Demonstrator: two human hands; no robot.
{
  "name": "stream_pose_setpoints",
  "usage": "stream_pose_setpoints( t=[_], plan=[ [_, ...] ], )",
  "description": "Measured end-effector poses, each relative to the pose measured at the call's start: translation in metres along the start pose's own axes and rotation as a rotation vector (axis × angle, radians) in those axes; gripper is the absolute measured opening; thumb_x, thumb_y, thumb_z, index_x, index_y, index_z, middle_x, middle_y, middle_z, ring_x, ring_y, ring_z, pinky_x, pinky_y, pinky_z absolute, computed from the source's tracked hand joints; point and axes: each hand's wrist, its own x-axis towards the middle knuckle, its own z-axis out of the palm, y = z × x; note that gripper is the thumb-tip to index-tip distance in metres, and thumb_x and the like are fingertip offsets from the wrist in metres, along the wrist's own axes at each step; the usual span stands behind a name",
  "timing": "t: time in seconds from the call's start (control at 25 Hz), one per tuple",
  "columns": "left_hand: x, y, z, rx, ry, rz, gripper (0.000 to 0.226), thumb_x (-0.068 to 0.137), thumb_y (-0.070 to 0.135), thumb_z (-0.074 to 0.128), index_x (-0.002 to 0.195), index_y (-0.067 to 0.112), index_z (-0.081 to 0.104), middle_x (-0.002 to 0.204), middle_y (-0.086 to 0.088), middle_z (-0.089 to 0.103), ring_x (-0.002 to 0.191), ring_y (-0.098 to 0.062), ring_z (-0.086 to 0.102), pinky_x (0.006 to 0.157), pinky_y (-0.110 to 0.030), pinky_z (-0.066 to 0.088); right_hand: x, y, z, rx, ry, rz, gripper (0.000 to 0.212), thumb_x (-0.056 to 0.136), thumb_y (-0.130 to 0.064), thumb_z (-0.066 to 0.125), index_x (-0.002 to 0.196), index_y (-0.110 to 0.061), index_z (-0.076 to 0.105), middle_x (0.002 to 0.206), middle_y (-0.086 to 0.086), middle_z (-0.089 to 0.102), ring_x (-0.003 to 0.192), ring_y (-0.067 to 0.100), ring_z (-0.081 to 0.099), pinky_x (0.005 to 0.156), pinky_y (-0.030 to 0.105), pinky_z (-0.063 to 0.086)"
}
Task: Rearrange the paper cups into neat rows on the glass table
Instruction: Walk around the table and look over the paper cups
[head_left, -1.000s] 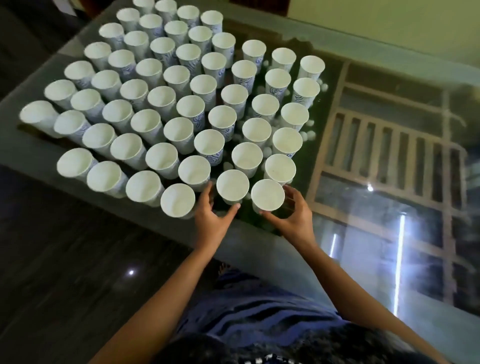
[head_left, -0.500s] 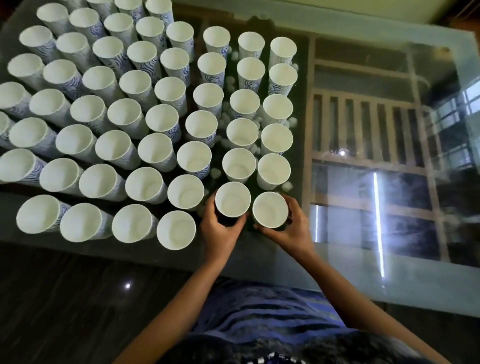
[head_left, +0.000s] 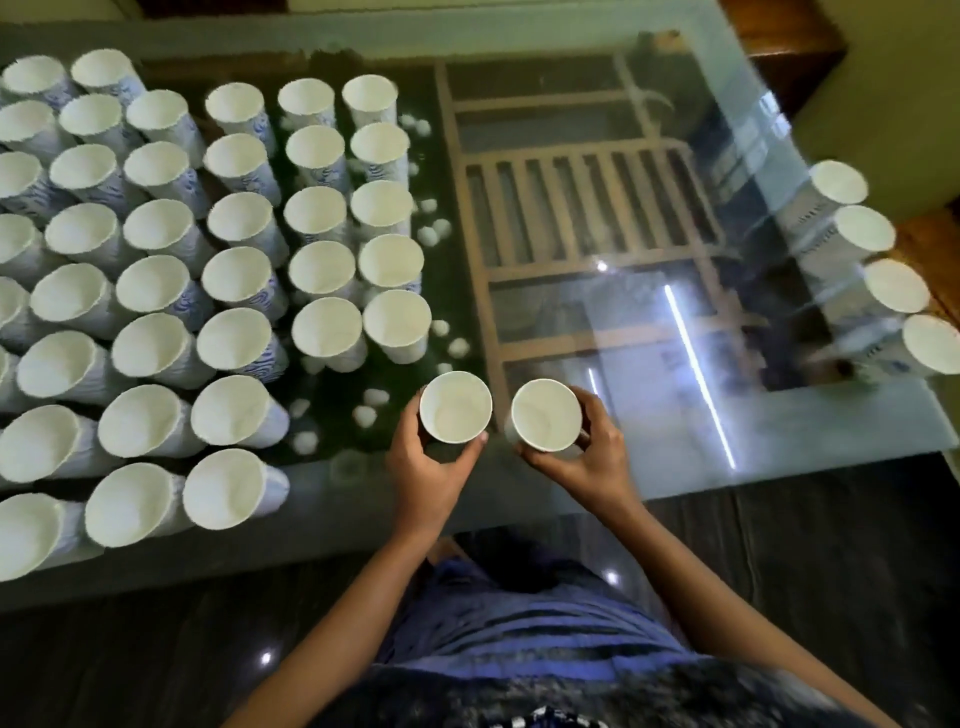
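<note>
1. A big block of white paper cups (head_left: 152, 283) with blue wave print fills the view from 8 to 11 o'clock. They stand mouth up in close rows on the glass table (head_left: 779, 431).
2. Small white pebbles (head_left: 428, 236) lie under the glass beside the block's right edge.
3. The left hand (head_left: 426, 467) is just below centre, near the table's near edge. Its fingers and thumb are curled round the wall of one paper cup (head_left: 455, 407), which is upright and apart from the block.
4. The right hand (head_left: 587, 462) is just beside the left, at its 3 o'clock. It grips a second paper cup (head_left: 545, 414), thumb on the near side and fingers wrapped round the far side. The two held cups are side by side, not touching. Whether their bases rest on the glass cannot be told.
5. A wooden slatted frame (head_left: 571, 208) shows through the glass at 12 to 1 o'clock.
6. A row of four cups (head_left: 896, 286) stands along the table's right edge at 3 o'clock, well apart from the hands.
</note>
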Motion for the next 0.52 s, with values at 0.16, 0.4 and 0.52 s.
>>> stream_pose_setpoints(
  t=[0.16, 0.4, 0.52],
  plan=[
    [-0.043, 0.037, 0.066, -0.046, -0.134, 0.052, 0.068, 0.060, 0.009, 0.084, 0.118, -0.002, 0.051, 0.117, -0.014, 0.058, 0.106, -0.023, 0.054, 0.092, -0.028, 0.044, -0.036, 0.029, -0.083, 0.013, 0.132, 0.010, 0.068, 0.056, -0.017, 0.088, 0.111, -0.029, 0.049, 0.103, -0.014, 0.059, 0.090, 0.005, 0.058, 0.074, 0.006, 0.046],
    [-0.138, 0.083, 0.181, -0.055, -0.447, 0.136, 0.068, 0.058, 0.013, 0.086, 0.117, 0.003, 0.054, 0.115, -0.011, 0.062, 0.106, -0.021, 0.057, 0.090, -0.033, 0.047, -0.117, 0.089, -0.221, 0.001, 0.389, 0.096, 0.065, 0.055, -0.015, 0.088, 0.109, -0.024, 0.053, 0.104, -0.006, 0.062, 0.096, 0.014, 0.061, 0.083, 0.024, 0.050],
    [-0.175, 0.106, 0.238, -0.042, -0.635, 0.202, 0.068, 0.057, 0.012, 0.086, 0.117, 0.006, 0.055, 0.115, -0.008, 0.063, 0.104, -0.016, 0.057, 0.088, -0.020, 0.042, -0.160, 0.117, -0.279, 0.013, 0.563, 0.155, 0.066, 0.055, -0.015, 0.088, 0.108, -0.032, 0.051, 0.105, -0.007, 0.063, 0.098, 0.011, 0.061, 0.083, 0.026, 0.051]
  ],
)
